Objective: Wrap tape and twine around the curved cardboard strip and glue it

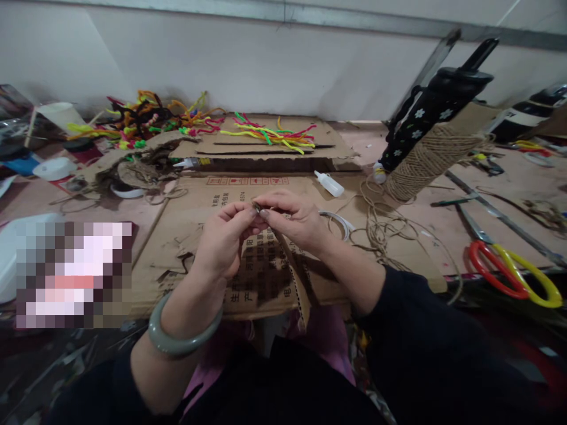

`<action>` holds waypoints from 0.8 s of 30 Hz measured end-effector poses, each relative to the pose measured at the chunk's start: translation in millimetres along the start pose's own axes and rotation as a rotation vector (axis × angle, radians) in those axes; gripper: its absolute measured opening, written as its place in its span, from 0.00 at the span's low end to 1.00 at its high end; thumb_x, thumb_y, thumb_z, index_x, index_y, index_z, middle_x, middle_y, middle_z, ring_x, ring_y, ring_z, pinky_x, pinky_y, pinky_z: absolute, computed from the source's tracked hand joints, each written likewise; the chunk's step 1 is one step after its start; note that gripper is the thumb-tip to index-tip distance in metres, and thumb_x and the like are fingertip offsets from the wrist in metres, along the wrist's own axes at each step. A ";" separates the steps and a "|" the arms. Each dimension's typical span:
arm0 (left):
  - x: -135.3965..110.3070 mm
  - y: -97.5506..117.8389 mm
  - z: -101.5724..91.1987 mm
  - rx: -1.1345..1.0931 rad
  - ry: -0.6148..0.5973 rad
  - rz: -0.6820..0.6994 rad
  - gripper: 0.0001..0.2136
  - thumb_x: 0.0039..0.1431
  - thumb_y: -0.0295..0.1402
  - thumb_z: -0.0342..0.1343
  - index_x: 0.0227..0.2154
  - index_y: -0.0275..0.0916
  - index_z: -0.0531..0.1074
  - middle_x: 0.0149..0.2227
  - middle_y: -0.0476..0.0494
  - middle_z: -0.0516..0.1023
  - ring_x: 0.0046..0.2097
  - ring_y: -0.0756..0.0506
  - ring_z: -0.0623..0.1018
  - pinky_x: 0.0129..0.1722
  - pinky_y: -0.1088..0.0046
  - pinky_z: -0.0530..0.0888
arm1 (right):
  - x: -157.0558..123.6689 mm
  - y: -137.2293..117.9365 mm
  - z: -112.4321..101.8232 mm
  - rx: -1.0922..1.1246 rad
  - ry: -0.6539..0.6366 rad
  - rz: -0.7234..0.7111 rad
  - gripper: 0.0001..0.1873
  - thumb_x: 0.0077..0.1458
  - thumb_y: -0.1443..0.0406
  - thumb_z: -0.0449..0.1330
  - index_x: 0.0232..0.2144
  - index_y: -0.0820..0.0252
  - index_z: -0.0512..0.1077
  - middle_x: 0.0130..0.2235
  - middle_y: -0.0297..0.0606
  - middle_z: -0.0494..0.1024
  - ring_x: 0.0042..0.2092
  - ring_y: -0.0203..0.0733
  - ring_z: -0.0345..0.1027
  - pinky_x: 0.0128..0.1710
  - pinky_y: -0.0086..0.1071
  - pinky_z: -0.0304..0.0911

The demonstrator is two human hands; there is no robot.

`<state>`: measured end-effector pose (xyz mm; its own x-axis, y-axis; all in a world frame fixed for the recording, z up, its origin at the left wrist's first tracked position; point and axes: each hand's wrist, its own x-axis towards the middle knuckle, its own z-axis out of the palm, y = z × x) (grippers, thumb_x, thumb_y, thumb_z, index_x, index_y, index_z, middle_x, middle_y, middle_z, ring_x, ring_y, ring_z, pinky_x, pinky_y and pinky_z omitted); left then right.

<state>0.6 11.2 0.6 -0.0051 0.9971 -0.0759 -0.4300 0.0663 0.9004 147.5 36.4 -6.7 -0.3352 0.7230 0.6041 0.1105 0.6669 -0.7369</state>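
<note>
Thumbs against fingers, the left hand (225, 236) and right hand (296, 219) pinch what appears to be the upper end of a narrow, brown corrugated-cardboard strip (296, 265) at frame center; light, closely set grips should limit creasing.

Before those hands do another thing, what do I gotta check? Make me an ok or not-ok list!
1. Left hand and right hand meeting at the fingertips: ok.
2. Shape of the small dark piece they pinch: cannot tell, mostly hidden.
3. Scissors fully on the table: not ok, handles seem to poke past the edge.
4. Twine neat: not ok, loose loops lie tangled.
5. White bottle upright: not ok, on its side.
</note>
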 end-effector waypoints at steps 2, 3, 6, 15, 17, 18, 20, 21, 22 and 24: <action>0.2 0.1 0.3 0.003 0.006 0.001 0.09 0.39 0.31 0.67 0.19 0.36 0.72 0.19 0.51 0.75 0.23 0.54 0.75 0.24 0.82 0.70 | 0.2 0.0 -0.4 0.001 -0.007 0.003 0.11 0.55 0.66 0.58 0.39 0.63 0.78 0.40 0.41 0.81 0.42 0.36 0.74 0.44 0.32 0.69; 0.3 0.2 0.5 0.006 0.007 0.003 0.09 0.40 0.31 0.67 0.19 0.36 0.72 0.19 0.51 0.75 0.23 0.54 0.74 0.24 0.82 0.70 | 0.3 0.1 -0.6 0.000 -0.011 0.009 0.11 0.55 0.66 0.58 0.39 0.62 0.78 0.40 0.41 0.81 0.42 0.36 0.74 0.44 0.32 0.69; 0.6 0.3 1.0 0.004 0.003 0.007 0.09 0.39 0.30 0.67 0.18 0.36 0.72 0.19 0.51 0.75 0.23 0.54 0.74 0.24 0.82 0.70 | 0.6 0.7 -1.0 0.004 -0.022 0.032 0.11 0.55 0.65 0.58 0.39 0.60 0.78 0.41 0.39 0.81 0.42 0.36 0.73 0.44 0.32 0.69; -0.4 -0.6 1.5 -0.032 -0.005 0.011 0.10 0.37 0.31 0.69 0.18 0.36 0.72 0.19 0.51 0.75 0.23 0.55 0.73 0.25 0.82 0.71 | 0.8 0.8 -0.9 0.046 -0.028 0.094 0.12 0.54 0.64 0.59 0.39 0.61 0.78 0.41 0.41 0.81 0.42 0.38 0.74 0.42 0.33 0.70; -0.8 0.0 2.0 -0.032 -0.012 0.010 0.10 0.37 0.31 0.69 0.19 0.36 0.72 0.19 0.51 0.75 0.23 0.55 0.73 0.25 0.82 0.71 | 1.0 0.1 -0.6 0.053 -0.019 0.105 0.12 0.53 0.64 0.59 0.39 0.61 0.78 0.41 0.40 0.81 0.42 0.37 0.74 0.42 0.32 0.70; -1.0 0.4 2.3 -0.031 -0.013 0.010 0.11 0.37 0.32 0.70 0.19 0.36 0.72 0.19 0.51 0.75 0.23 0.55 0.73 0.25 0.81 0.71 | 1.0 -0.2 -0.3 0.058 -0.013 0.111 0.12 0.53 0.64 0.59 0.38 0.61 0.78 0.41 0.40 0.81 0.42 0.37 0.74 0.42 0.32 0.70; -1.1 0.7 2.5 -0.024 -0.012 0.013 0.11 0.37 0.32 0.70 0.18 0.36 0.71 0.19 0.51 0.75 0.23 0.55 0.73 0.25 0.81 0.71 | 1.0 -0.9 0.3 0.072 -0.003 0.122 0.12 0.53 0.64 0.59 0.38 0.61 0.78 0.41 0.39 0.81 0.42 0.36 0.74 0.41 0.31 0.70; -1.1 0.7 2.5 -0.019 -0.011 0.016 0.11 0.37 0.32 0.70 0.18 0.36 0.71 0.19 0.51 0.75 0.23 0.55 0.73 0.26 0.81 0.71 | 1.0 -1.2 0.5 0.080 0.003 0.128 0.12 0.53 0.64 0.59 0.38 0.61 0.78 0.41 0.39 0.81 0.42 0.36 0.74 0.41 0.31 0.70; -1.0 0.6 2.4 -0.014 -0.008 0.018 0.11 0.38 0.32 0.69 0.19 0.36 0.71 0.19 0.51 0.75 0.23 0.54 0.73 0.26 0.81 0.71 | 1.1 -1.5 0.8 0.088 0.010 0.135 0.12 0.52 0.63 0.59 0.38 0.61 0.78 0.41 0.39 0.81 0.42 0.36 0.74 0.41 0.31 0.70; -0.8 0.0 1.7 -0.007 -0.005 0.020 0.11 0.39 0.32 0.69 0.19 0.37 0.71 0.20 0.51 0.75 0.24 0.54 0.74 0.26 0.81 0.71 | 1.2 -1.9 1.0 0.098 0.020 0.148 0.12 0.52 0.63 0.60 0.37 0.62 0.78 0.40 0.39 0.81 0.41 0.36 0.75 0.40 0.31 0.70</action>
<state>2.2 10.5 1.3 -0.0095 0.9984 -0.0559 -0.4363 0.0462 0.8986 145.9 35.9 -4.9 -0.3030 0.8162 0.4920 0.0649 0.5327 -0.8438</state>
